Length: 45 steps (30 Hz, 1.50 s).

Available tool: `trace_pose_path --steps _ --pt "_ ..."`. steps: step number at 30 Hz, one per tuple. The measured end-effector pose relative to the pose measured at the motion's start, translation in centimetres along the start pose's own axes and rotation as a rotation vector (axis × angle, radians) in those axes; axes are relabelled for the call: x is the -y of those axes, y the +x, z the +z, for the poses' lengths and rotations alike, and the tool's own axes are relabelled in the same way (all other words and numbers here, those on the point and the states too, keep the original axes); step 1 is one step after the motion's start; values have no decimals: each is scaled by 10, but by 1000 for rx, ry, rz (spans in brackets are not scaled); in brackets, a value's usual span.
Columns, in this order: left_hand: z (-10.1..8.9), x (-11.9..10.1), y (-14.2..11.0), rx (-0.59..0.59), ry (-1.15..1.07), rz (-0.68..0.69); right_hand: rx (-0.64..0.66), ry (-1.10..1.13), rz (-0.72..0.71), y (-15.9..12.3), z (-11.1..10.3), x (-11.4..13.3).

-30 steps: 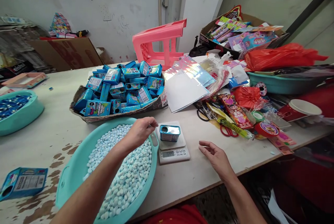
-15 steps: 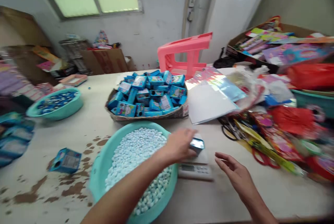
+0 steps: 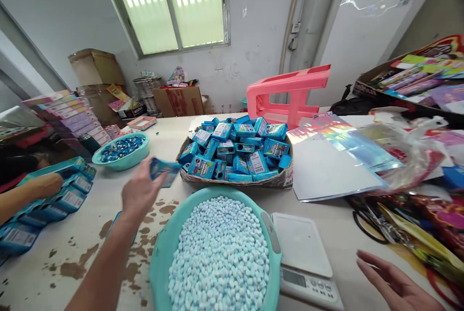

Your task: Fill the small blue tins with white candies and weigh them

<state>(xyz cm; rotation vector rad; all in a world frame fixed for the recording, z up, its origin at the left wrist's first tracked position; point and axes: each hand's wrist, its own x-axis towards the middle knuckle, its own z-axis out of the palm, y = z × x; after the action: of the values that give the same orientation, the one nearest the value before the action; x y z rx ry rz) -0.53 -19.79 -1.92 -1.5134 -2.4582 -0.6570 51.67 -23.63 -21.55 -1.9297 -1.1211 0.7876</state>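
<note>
My left hand (image 3: 139, 190) grips a small blue candy box (image 3: 167, 171), slightly blurred, above the table left of the box pile. My right hand (image 3: 393, 279) is open at the lower right, its fingers apart and nothing in it. Between my hands stands a turquoise basin (image 3: 159, 258) of pale blue and white candies (image 3: 221, 253). Beside it, to the right, a white kitchen scale (image 3: 302, 243) has nothing on its plate. Behind the basin, a cut-down carton (image 3: 235, 183) is heaped with blue candy boxes (image 3: 235, 149). Another blue box is mostly hidden beneath my left forearm.
A co-worker's hand (image 3: 47, 186) touches a row of blue boxes (image 3: 68, 197) at left. A small turquoise bowl (image 3: 136, 160) holds blue shiny pieces. Behind the carton is a pink stool (image 3: 290, 89) on its side. Sheets (image 3: 333, 171), scissors and packaging crowd the right.
My left hand has carried the blue box from the scale across to the left, past the basin. My right hand stays open at the right. The view has turned left.
</note>
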Motion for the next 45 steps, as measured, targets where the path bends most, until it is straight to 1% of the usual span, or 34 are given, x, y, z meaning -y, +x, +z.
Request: trace_pose_path --steps 2,3,4,5,7,8,10,11,13,14,16,18,20,21,23,25,27,29,30,32,33,35,36,37,38,40,41,42,43,44,45 --pt "23 52 25 58 156 -110 29 8 -11 2 8 30" --pt "35 74 34 129 210 -166 51 29 -24 3 14 45" --pt "47 94 40 185 251 -231 75 55 -42 4 20 57" --pt "58 111 43 208 264 -269 111 77 -62 5 26 67" --pt "72 133 43 235 277 -318 157 99 -116 6 37 79" --pt "75 140 41 233 278 -328 162 101 -146 7 42 82" --pt "78 141 39 210 289 -330 153 92 -175 7 48 82" --pt "78 136 40 185 293 -322 147 84 -168 7 50 80" --pt "78 115 45 128 278 -248 159 56 -122 7 52 77" --pt "80 98 50 105 256 -189 166 40 -100 7 53 76" --pt "87 59 59 96 174 -12 170 21 -89 7 55 77" --pt "96 16 64 128 110 98 165 17 -114 6 57 79" --pt "106 -21 62 222 47 122 160 23 -155 2 58 82" --pt "110 -36 58 255 20 119 160 28 -176 1 58 83" --pt "114 -54 46 288 -22 112 164 36 -207 -3 58 82" --pt "110 -62 30 236 -97 134 165 38 -219 -5 57 80" --pt "99 -64 12 137 -266 186 153 40 -238 -9 57 80" --pt "81 -67 -9 47 -474 261 130 61 -321 -16 59 85" --pt "72 -70 -20 30 -560 304 112 76 -393 -22 62 91" --pt "53 -79 -46 42 -664 356 55 101 -570 -41 69 106" --pt "44 -85 -60 59 -701 351 20 103 -670 -54 74 115" --pt "29 -99 -92 123 -777 277 -29 76 -864 -83 86 133" --pt "23 -105 -109 170 -820 233 -13 48 -941 -98 92 141" --pt "18 -111 -126 230 -867 199 31 25 -996 -112 98 148" --pt "14 -115 -141 307 -920 187 75 24 -1026 -124 103 153" --pt "8 -115 -167 499 -1062 207 126 95 -1019 -139 108 158" --pt "7 -112 -176 592 -1142 217 155 153 -981 -141 106 158" --pt "7 -106 -182 656 -1204 220 201 222 -918 -140 103 157" --pt "9 -98 -186 677 -1222 221 270 303 -827 -138 97 153" --pt "12 -89 -189 655 -1181 233 346 394 -712 -134 90 149" --pt "17 -80 -191 612 -1076 265 414 490 -587 -129 82 144"
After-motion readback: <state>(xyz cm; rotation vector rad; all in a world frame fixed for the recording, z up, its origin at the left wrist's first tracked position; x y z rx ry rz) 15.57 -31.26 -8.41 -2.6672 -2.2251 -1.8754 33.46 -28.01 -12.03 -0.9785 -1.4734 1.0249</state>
